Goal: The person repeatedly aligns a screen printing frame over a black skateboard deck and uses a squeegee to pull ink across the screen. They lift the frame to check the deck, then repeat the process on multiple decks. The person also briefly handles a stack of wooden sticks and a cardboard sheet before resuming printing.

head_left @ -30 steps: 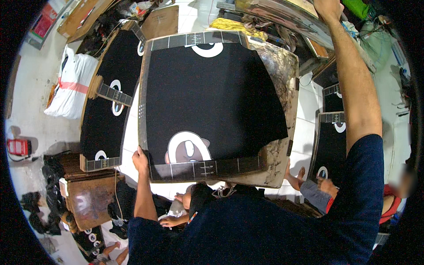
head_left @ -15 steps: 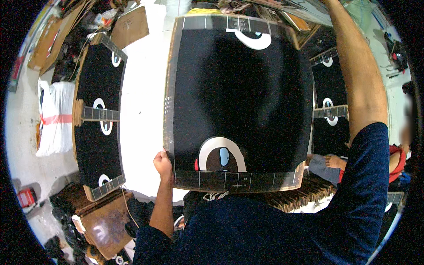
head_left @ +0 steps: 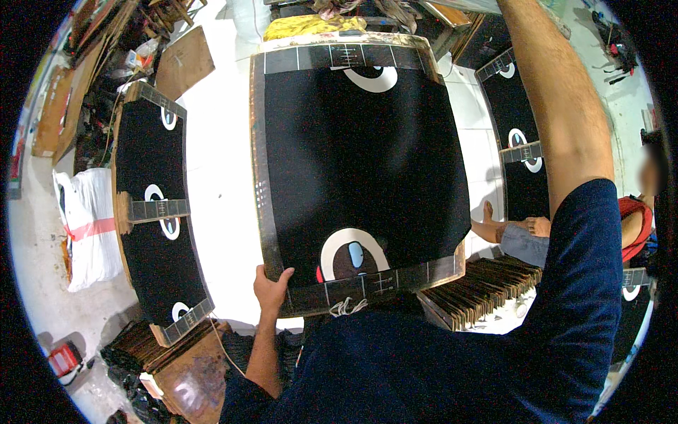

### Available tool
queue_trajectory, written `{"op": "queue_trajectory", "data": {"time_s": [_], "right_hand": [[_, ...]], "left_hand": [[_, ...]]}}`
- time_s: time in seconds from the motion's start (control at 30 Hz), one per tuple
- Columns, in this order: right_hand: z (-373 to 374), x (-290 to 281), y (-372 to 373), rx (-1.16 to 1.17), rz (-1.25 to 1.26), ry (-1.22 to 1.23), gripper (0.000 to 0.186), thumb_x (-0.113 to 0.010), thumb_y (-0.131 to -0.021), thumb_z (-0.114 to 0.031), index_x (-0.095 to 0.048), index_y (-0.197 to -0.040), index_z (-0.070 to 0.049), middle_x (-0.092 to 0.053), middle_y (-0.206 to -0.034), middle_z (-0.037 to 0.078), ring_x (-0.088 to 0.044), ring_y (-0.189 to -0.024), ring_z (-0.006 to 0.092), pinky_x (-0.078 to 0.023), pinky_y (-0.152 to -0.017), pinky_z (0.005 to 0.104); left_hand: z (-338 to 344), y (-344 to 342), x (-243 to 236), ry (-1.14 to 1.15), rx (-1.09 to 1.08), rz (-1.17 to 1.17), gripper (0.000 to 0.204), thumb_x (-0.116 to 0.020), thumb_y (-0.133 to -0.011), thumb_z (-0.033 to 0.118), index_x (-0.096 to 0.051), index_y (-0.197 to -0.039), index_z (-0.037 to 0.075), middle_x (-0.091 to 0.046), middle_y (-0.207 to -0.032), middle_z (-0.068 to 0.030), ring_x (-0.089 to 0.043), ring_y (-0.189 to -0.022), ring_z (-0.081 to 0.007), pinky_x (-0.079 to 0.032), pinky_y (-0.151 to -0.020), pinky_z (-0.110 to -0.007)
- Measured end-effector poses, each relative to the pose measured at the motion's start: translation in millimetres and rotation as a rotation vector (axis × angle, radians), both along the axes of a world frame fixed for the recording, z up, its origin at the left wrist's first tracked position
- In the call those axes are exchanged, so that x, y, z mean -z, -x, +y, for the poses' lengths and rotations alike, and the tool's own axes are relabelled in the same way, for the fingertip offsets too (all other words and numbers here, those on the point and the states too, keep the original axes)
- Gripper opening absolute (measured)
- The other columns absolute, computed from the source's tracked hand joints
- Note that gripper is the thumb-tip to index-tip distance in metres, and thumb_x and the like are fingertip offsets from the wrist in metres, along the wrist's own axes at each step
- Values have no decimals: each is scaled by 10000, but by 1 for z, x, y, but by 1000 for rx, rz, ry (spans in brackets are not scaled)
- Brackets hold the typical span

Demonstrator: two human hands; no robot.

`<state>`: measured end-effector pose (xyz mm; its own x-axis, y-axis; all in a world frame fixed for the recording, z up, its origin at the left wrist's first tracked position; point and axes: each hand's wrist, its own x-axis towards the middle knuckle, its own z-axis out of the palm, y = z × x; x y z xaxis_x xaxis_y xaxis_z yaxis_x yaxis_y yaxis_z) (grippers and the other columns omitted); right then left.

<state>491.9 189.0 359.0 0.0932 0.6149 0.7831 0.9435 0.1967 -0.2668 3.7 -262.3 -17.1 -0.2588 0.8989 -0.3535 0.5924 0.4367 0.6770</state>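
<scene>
A large board (head_left: 424, 272) with dark, ruled end strips fills the centre, carrying black fabric (head_left: 360, 155) printed with cream-and-white eye-like shapes (head_left: 353, 254) at its near and far ends. My left hand (head_left: 272, 286) grips the board's near-left corner, thumb on the top and fingers at the edge. My right forearm (head_left: 565, 106) reaches up along the right side and leaves the top of the picture, so that hand is hidden from me.
Similar printed panels stand at left (head_left: 152, 268) and right (head_left: 515, 106). A white sack (head_left: 92, 251), yellow cloth (head_left: 311, 27) and wooden panel (head_left: 183, 60) lie around. A stack of thin boards (head_left: 480, 293) is below right, near another person's foot (head_left: 487, 219) and hand (head_left: 537, 226).
The board has shifted in view, lately downward and to the left. My left hand has moved from its side edge onto the near-left corner. My right hand has left the picture.
</scene>
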Motion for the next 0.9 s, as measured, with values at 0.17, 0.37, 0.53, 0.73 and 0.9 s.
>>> {"op": "queue_trajectory", "data": {"time_s": [0.17, 0.37, 0.53, 0.73, 0.9], "right_hand": [[5, -2, -4, -7, -26, -10, 308, -754, -865, -194, -701, -1163, -139, -747, -1041, 167, -706, -1013, 362, -524, -898, 445], [7, -7, -5, -19, -44, -27, 326, -749, -867, -202, -695, -1181, -134, -743, -1064, 173, -700, -1026, 368, -522, -911, 447], [9, -14, -5, -25, -25, -13, 321, -749, -864, -209, -692, -1171, -138, -738, -1069, 177, -691, -1026, 374, -517, -906, 454], [15, -13, -3, 19, -99, -97, 300, -745, -848, -195, -703, -1136, -122, -727, -1093, 170, -665, -1037, 402, -511, -932, 483], [-1, -1, 0, 33, -75, -107, 294, -780, -821, -185, -718, -1096, -106, -717, -1021, 160, -635, -1024, 387, -505, -910, 482]], "left_hand": [[1, -16, 0, 88, -53, 61, 571, -916, -770, 376, -622, -1089, 6, -741, -959, -154, -719, -884, -298, -556, -822, -425], [23, -20, -4, 44, -35, 78, 631, -899, -776, 408, -587, -1119, -20, -733, -977, -210, -718, -909, -369, -551, -834, -452], [31, -24, 7, 94, -112, 174, 793, -920, -730, 458, -531, -1208, -40, -690, -1079, -262, -685, -1012, -406, -525, -899, -481], [32, -21, 30, 100, -109, 250, 845, -940, -669, 500, -549, -1181, -46, -597, -1147, -226, -598, -1112, -394, -509, -915, -463], [37, -22, 29, 105, -110, 283, 862, -931, -684, 498, -548, -1223, -56, -548, -1215, -214, -548, -1178, -381, -493, -942, -478]]}}
